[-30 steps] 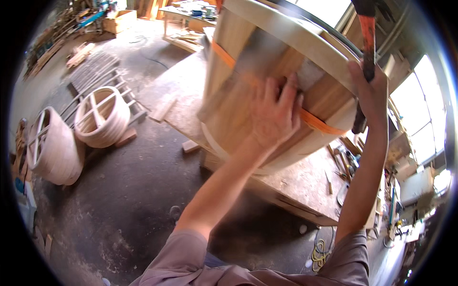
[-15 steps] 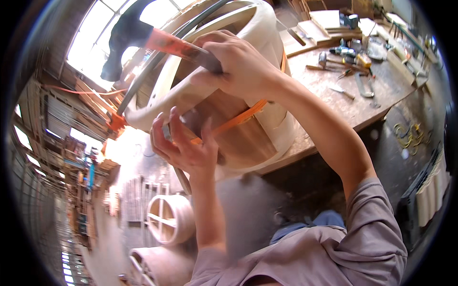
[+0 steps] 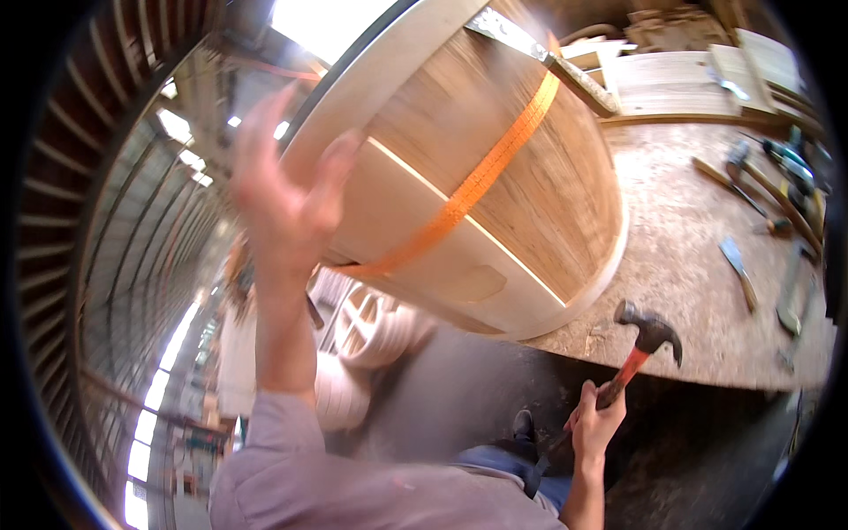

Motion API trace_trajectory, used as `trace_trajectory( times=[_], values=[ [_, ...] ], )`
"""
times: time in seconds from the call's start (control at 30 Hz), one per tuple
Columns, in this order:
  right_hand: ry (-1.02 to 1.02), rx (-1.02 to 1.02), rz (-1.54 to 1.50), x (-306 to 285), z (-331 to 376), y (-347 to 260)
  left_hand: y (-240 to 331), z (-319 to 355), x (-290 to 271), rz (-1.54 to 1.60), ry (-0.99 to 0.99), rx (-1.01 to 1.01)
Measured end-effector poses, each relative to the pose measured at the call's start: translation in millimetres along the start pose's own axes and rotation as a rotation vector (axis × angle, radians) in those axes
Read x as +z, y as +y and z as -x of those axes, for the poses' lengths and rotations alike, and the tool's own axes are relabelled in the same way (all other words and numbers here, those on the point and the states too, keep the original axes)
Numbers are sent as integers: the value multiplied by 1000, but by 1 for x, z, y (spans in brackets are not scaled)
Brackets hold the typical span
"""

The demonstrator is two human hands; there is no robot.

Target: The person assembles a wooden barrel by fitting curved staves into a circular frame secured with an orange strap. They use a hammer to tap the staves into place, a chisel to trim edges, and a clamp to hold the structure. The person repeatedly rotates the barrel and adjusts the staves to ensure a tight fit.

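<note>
My right hand (image 3: 597, 424) grips the handle of a claw hammer (image 3: 652, 334) with a dark head and a red-and-black handle, just off the bench's front edge. Before me, a large drum-like wooden vessel (image 3: 530, 190) stands tilted in the picture, with an orange strap (image 3: 455, 209) wrapped round its staves. My left hand (image 3: 296, 190) is raised at the vessel's left rim, blurred, fingers apart, and nothing shows in it. Whether it touches the rim I cannot tell. A flat metal blade with a wooden handle (image 3: 579, 81) lies against the vessel's far side.
The workbench (image 3: 662, 221) extends right, bearing a wood-handled scraper (image 3: 738, 272), a metal clamp (image 3: 789, 300) and several other tools. Pale boards (image 3: 676, 84) are stacked behind. Round wooden frames (image 3: 371, 327) stand on the floor at lower left.
My right hand has brought the hammer from above the vessel's rim down to the lower right. My left hand has risen along the left side. The view has shifted, showing more of the vessel's side.
</note>
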State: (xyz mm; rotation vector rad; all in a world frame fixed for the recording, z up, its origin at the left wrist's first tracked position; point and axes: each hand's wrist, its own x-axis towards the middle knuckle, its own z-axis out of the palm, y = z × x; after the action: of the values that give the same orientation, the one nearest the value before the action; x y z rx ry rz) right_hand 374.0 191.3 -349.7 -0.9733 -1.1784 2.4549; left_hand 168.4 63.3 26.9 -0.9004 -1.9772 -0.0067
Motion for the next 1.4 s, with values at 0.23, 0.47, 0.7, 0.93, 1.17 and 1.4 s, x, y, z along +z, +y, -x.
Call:
trace_trajectory(
  times=[0.23, 0.47, 0.7, 0.93, 1.17, 1.4],
  values=[
    [-128, 181, 37, -69, -38, 14, 72, -65, 60, -363, -185, -337],
    [-161, 161, 70, -90, -73, -11, 72, -60, 67, -369, -83, -294],
    [-199, 165, 140, -97, -82, -35, 84, -67, 69, -454, -134, -498],
    [-183, 65, 268, -90, -80, -82, 75, -63, 71, -457, -88, -340],
    [-172, 22, 399, -91, -80, -122, 78, -64, 64, -422, -153, -395],
    [-495, -672, 338, -52, -147, -174, 78, -67, 65, -377, -237, -496]
  ],
)
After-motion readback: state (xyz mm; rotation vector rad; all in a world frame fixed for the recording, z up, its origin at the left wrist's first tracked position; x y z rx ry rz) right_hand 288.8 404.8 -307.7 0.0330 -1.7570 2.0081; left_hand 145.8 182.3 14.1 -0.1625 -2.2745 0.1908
